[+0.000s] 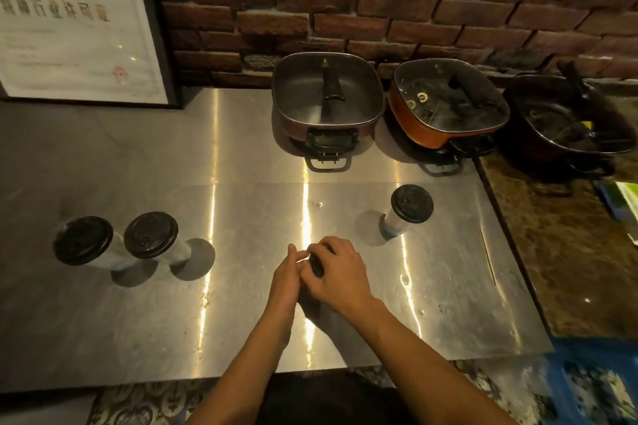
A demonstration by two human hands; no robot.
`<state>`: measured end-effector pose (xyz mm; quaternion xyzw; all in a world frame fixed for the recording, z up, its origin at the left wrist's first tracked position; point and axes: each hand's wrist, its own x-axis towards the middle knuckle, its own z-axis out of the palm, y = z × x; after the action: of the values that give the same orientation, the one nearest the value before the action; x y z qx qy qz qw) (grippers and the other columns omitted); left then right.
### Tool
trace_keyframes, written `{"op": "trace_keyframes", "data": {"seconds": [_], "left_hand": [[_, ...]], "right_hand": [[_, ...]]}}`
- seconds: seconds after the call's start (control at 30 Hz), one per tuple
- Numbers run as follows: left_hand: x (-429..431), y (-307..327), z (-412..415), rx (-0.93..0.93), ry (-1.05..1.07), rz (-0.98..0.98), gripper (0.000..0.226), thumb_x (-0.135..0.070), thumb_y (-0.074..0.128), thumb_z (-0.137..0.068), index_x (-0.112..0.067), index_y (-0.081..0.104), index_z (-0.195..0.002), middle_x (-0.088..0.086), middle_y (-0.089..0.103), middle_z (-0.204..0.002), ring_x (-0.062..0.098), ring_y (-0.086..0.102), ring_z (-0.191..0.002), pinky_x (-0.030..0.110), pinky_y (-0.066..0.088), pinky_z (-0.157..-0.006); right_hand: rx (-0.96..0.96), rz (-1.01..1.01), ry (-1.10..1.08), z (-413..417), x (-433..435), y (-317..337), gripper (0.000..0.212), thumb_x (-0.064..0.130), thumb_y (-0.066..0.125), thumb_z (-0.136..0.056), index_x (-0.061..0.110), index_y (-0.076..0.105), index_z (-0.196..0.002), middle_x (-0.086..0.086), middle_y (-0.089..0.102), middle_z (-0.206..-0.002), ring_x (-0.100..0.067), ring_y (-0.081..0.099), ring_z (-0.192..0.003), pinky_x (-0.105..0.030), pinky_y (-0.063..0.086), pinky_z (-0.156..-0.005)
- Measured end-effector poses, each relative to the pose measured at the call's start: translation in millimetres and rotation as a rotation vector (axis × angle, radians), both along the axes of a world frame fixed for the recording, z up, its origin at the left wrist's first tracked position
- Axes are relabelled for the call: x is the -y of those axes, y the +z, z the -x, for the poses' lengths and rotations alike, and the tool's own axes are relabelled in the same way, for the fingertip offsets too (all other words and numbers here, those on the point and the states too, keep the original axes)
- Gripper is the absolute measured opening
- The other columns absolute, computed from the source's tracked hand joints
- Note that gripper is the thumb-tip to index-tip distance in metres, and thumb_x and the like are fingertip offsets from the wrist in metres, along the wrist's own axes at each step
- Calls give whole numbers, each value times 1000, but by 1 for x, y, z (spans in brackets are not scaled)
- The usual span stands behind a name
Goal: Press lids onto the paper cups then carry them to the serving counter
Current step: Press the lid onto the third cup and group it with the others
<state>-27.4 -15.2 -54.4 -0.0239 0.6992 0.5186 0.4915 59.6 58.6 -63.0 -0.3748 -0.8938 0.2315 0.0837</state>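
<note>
Three paper cups with black lids stand on the steel table (241,321): two side by side at the left (83,241) (151,235) and one at the right (412,203). At the table's middle both my hands meet over a fourth cup, which is almost wholly hidden beneath them. My right hand (340,271) lies on top of its black lid (317,269), fingers curled over it. My left hand (288,269) grips the cup's left side, touching the right hand.
Three electric pots stand along the brick wall: an open one (328,97), an orange one with a glass lid (448,103), a dark one (569,121) on the stone counter (569,252). A framed certificate (76,21) leans at the back left. A thin stick (488,255) lies near the right edge.
</note>
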Motion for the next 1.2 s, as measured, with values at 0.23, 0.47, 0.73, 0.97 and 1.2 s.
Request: {"op": "trace_keyframes", "data": {"seconds": [0.23, 0.47, 0.73, 0.97, 1.2], "left_hand": [[17, 40, 24, -177, -125, -89, 28, -39, 47, -106, -20, 69, -103, 9, 74, -97, 18, 71, -82, 23, 57, -61], [17, 93, 45, -424, -155, -196, 31, -48, 56, -99, -24, 74, -106, 8, 76, -93, 19, 60, -54, 21, 42, -41], [30, 125, 46, -437, -165, -338, 30, -46, 62, -91, -28, 72, -113, 5, 72, -103, 20, 65, -61, 23, 53, -51], [44, 134, 54, -494, -318, -405, 41, -44, 65, -81, -36, 64, -122, -22, 69, -111, 6, 68, -100, 23, 60, -68], [46, 138, 57, -497, -262, -382, 24, -27, 67, -92, -30, 68, -116, -12, 68, -116, 15, 70, -102, 27, 63, -73]], "right_hand": [[-526, 819, -641, -10, -35, 67, 12, 35, 63, -91, 31, 73, -86, -2, 74, -95, -25, 73, -95, -40, 62, -79], [-717, 1073, -684, -12, -27, 118, 18, 32, 59, -93, 16, 65, -98, -18, 68, -94, -28, 68, -84, -26, 45, -51], [-823, 917, -598, -10, -14, 137, 20, 39, 54, -94, 32, 72, -101, -11, 68, -113, -36, 68, -110, -34, 50, -68], [-824, 895, -558, -13, -11, 139, 22, 42, 56, -90, 35, 71, -104, -5, 67, -117, -32, 68, -110, -32, 56, -62], [-838, 755, -418, -11, -4, 145, 17, 44, 55, -89, 45, 69, -98, 10, 69, -110, -25, 66, -108, -45, 59, -74]]}}
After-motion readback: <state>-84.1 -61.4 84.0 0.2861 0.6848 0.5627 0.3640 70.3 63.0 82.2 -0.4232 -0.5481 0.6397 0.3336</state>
